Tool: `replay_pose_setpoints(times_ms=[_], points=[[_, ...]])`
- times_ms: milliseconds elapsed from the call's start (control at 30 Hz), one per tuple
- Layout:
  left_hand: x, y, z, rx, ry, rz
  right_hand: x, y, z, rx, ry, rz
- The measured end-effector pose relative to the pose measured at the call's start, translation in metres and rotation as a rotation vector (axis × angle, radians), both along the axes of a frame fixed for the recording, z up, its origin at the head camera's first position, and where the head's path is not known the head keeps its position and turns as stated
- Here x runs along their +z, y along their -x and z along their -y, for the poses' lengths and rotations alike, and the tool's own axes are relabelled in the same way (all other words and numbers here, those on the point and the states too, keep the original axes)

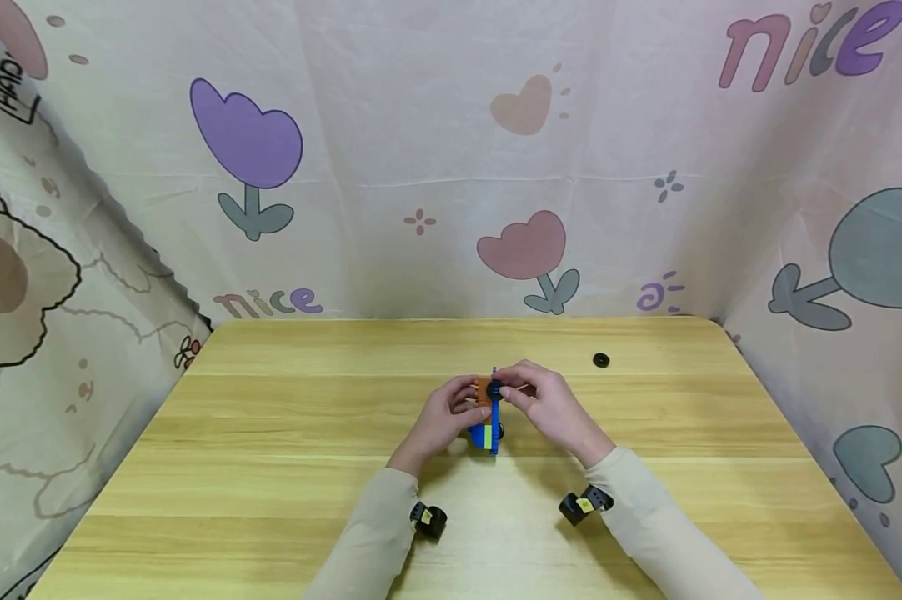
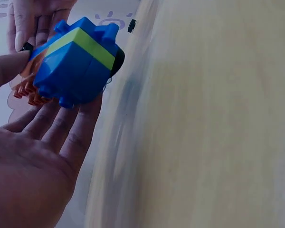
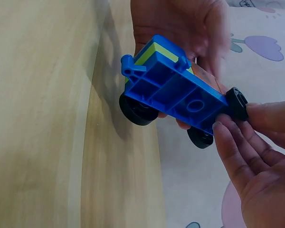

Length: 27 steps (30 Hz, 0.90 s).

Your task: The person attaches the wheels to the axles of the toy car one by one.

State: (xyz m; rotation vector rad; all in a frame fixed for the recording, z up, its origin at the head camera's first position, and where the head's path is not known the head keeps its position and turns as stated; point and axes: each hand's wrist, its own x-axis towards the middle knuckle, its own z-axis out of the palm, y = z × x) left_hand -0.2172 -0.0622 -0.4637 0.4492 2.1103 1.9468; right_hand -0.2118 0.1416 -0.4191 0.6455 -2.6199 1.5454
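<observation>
While the left hand (image 1: pixel 442 415) cradles the toy (image 3: pixel 173 92) with thumb and fingers bent round its side, the right hand (image 1: pixel 552 404) comes in from across, thumb and fingers pinching a black wheel (image 3: pixel 236 103) at one corner of it! And here's the toy itself, held up above the table (image 1: pixel 271 483), near the middle, between the two hands. What a bright little thing: glossy blue on the outside, with a lime stripe (image 2: pixel 95 51) bent over its blocky end, and orange bricks (image 1: pixel 483 396) packed in next to that, their round studs (image 2: pixel 33 97) poking out sideways. It's tipped on its side, so the right wrist view gets the whole underside, blue and hollow, cut into ribbed boxes, with a raised ring (image 3: pixel 195 106) set in the floor of one. At the lime end a stubby blue knob (image 3: pixel 127 62) juts from the corner. Two more wheels show along that underside, a large one (image 3: pixel 138 110) by the knob end and another (image 3: pixel 202 138) at the lower edge, near the right fingertips. Over on the far right of the table, well apart from the hands, a loose wheel (image 1: pixel 601 360) lies flat, black and round.
</observation>
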Motion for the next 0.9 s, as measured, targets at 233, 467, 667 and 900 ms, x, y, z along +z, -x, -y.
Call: replay_pose_setpoints(times_ms=[233, 467, 667, 900], points=[[0.006, -0.002, 0.002, -0.065, -0.015, 0.005, -0.001, 0.002, -0.004, 0.015, -0.009, 0.006], [0.03, -0.015, 0.003, -0.049, -0.021, 0.006, 0.003, 0.001, -0.007, 0.021, -0.013, -0.009], [0.027, -0.014, 0.004, -0.017, -0.011, -0.01, 0.004, 0.001, -0.014, 0.007, -0.025, -0.038], [0.0, -0.001, 0.007, -0.002, -0.019, -0.015, 0.004, 0.004, -0.027, -0.013, -0.016, -0.038]])
